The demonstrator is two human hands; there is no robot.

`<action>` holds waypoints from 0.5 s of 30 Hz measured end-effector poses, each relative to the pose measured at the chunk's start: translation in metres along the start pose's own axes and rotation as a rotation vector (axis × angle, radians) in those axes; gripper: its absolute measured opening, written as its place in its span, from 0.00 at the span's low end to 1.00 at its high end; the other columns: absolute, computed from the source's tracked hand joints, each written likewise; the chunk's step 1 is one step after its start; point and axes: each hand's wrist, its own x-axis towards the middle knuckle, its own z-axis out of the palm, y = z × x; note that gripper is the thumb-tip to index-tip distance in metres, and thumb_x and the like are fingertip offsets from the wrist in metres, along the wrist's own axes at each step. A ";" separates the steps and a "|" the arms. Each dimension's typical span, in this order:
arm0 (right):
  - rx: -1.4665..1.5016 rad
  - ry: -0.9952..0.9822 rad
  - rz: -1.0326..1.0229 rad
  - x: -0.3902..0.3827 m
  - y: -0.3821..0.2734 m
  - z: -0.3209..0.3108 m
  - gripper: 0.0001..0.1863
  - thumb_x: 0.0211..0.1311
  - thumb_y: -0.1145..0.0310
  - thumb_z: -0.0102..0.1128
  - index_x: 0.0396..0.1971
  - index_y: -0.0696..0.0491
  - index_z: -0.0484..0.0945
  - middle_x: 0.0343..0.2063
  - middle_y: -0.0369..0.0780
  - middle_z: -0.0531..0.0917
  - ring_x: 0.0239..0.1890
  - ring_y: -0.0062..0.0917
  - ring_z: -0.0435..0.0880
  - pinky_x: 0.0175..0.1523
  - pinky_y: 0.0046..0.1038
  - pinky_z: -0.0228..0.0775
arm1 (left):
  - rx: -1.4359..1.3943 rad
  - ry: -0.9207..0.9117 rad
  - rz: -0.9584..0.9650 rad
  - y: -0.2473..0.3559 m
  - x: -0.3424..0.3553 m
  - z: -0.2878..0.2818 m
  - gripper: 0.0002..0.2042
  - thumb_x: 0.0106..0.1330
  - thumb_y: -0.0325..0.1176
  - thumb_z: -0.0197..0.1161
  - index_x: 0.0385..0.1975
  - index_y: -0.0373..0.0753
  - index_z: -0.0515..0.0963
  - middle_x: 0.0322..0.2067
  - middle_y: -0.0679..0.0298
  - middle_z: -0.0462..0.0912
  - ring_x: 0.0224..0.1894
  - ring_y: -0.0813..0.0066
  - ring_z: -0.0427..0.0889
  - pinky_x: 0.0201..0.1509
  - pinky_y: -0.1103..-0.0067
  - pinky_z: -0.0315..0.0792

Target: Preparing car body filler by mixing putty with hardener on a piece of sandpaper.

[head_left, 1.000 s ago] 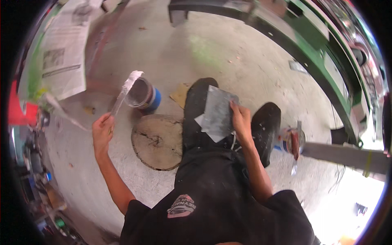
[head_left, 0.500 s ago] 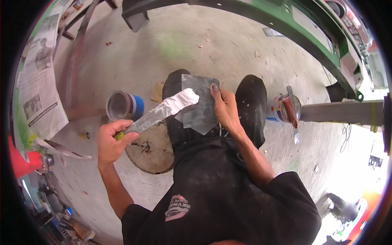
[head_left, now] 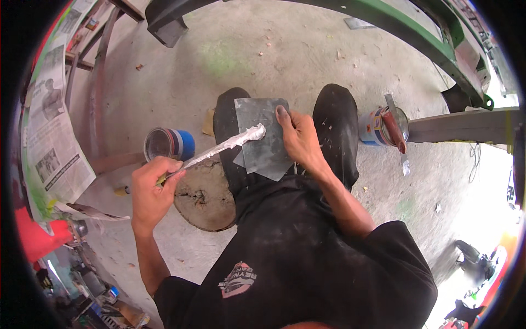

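Observation:
My left hand (head_left: 153, 192) is closed round the handle of a putty knife (head_left: 211, 152), its blade seen nearly edge-on and pointing up to the right. Pale pinkish-white filler (head_left: 253, 132) coats the blade, thickest at the tip. That tip lies over the middle of a thin dark grey sheet (head_left: 264, 151); whether it touches is hard to tell. My right hand (head_left: 300, 137) grips the sheet by its right edge, thumb on top and fingers hidden beneath. Under the sheet's lower left, a corner of another flat piece (head_left: 239, 159) shows.
An open tin with a blue band (head_left: 185, 144) is at left, beside a round wooden stump (head_left: 205, 203). Another tin (head_left: 372, 127) with a spreader across its mouth stands at right. A green metal frame (head_left: 383, 33) arches ahead; newspaper (head_left: 60, 148) hangs at far left.
The putty knife has turned from showing its broad filler-covered face to nearly edge-on, with its tip lower over the sheet. My right hand keeps its hold on the sheet.

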 end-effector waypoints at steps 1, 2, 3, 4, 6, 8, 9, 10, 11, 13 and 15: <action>0.004 0.002 0.004 0.000 0.001 -0.001 0.27 0.72 0.56 0.49 0.21 0.65 0.67 0.14 0.40 0.59 0.22 0.18 0.58 0.25 0.33 0.54 | 0.031 0.003 0.031 0.004 0.002 -0.001 0.07 0.53 0.19 0.68 0.31 0.30 0.78 0.27 0.56 0.81 0.27 0.68 0.80 0.34 0.78 0.73; 0.006 -0.012 0.015 0.000 0.001 -0.002 0.27 0.72 0.56 0.49 0.20 0.65 0.67 0.14 0.40 0.59 0.22 0.18 0.58 0.25 0.33 0.54 | 0.063 0.008 0.061 0.006 0.003 -0.002 0.08 0.52 0.18 0.67 0.31 0.30 0.78 0.30 0.55 0.81 0.29 0.65 0.81 0.35 0.78 0.73; 0.009 -0.027 0.025 0.001 0.001 -0.003 0.27 0.72 0.56 0.49 0.20 0.65 0.67 0.14 0.39 0.58 0.22 0.18 0.58 0.25 0.33 0.54 | 0.066 0.004 0.061 0.006 0.003 -0.001 0.08 0.52 0.18 0.67 0.31 0.30 0.78 0.30 0.55 0.81 0.29 0.65 0.81 0.35 0.78 0.73; 0.013 -0.026 0.028 0.001 0.002 -0.003 0.27 0.72 0.56 0.49 0.20 0.65 0.67 0.14 0.39 0.58 0.22 0.18 0.58 0.25 0.33 0.54 | 0.074 0.008 0.066 0.005 0.002 0.000 0.09 0.51 0.16 0.68 0.31 0.29 0.77 0.30 0.55 0.80 0.30 0.66 0.80 0.36 0.79 0.72; 0.068 -0.042 0.053 0.001 0.003 -0.003 0.27 0.72 0.56 0.50 0.19 0.64 0.66 0.14 0.37 0.57 0.22 0.17 0.58 0.24 0.33 0.53 | 0.082 0.009 0.074 0.004 0.004 0.002 0.10 0.50 0.15 0.68 0.31 0.29 0.76 0.30 0.55 0.79 0.31 0.66 0.80 0.36 0.80 0.72; 0.073 -0.049 0.061 0.001 0.003 -0.004 0.27 0.72 0.56 0.50 0.19 0.64 0.66 0.14 0.37 0.57 0.22 0.17 0.58 0.24 0.33 0.53 | 0.128 0.019 0.102 0.005 0.005 0.003 0.12 0.49 0.16 0.70 0.32 0.30 0.77 0.31 0.56 0.78 0.33 0.64 0.79 0.38 0.78 0.72; 0.075 -0.059 0.067 0.001 0.003 -0.004 0.27 0.72 0.56 0.50 0.19 0.64 0.66 0.14 0.37 0.57 0.22 0.17 0.58 0.24 0.33 0.53 | 0.128 0.017 0.103 0.008 0.005 0.003 0.12 0.49 0.16 0.70 0.32 0.30 0.77 0.31 0.56 0.78 0.33 0.64 0.79 0.38 0.78 0.72; 0.076 -0.057 0.068 0.001 0.002 -0.005 0.27 0.72 0.56 0.50 0.19 0.64 0.66 0.14 0.37 0.57 0.22 0.17 0.58 0.24 0.33 0.53 | 0.178 0.029 0.116 0.012 0.006 0.002 0.12 0.48 0.17 0.71 0.32 0.31 0.77 0.32 0.56 0.78 0.33 0.63 0.79 0.38 0.76 0.72; 0.077 -0.067 0.069 0.001 0.000 -0.006 0.27 0.72 0.56 0.50 0.19 0.64 0.66 0.15 0.36 0.57 0.22 0.16 0.58 0.24 0.32 0.52 | 0.227 0.043 0.128 0.015 0.006 0.001 0.13 0.47 0.18 0.72 0.33 0.32 0.78 0.32 0.56 0.78 0.34 0.62 0.79 0.39 0.74 0.72; 0.078 -0.076 0.069 0.000 0.000 -0.005 0.27 0.72 0.56 0.50 0.19 0.64 0.66 0.15 0.36 0.56 0.22 0.16 0.57 0.24 0.32 0.51 | 0.267 0.084 0.143 0.016 0.007 0.003 0.14 0.45 0.21 0.73 0.33 0.34 0.79 0.32 0.58 0.77 0.34 0.62 0.79 0.39 0.72 0.71; 0.100 -0.048 0.014 0.000 0.003 -0.004 0.27 0.72 0.56 0.51 0.19 0.64 0.67 0.16 0.35 0.56 0.22 0.16 0.57 0.23 0.32 0.50 | 0.304 0.124 0.161 0.018 0.009 0.005 0.15 0.44 0.24 0.75 0.33 0.36 0.80 0.32 0.61 0.77 0.33 0.62 0.78 0.39 0.71 0.69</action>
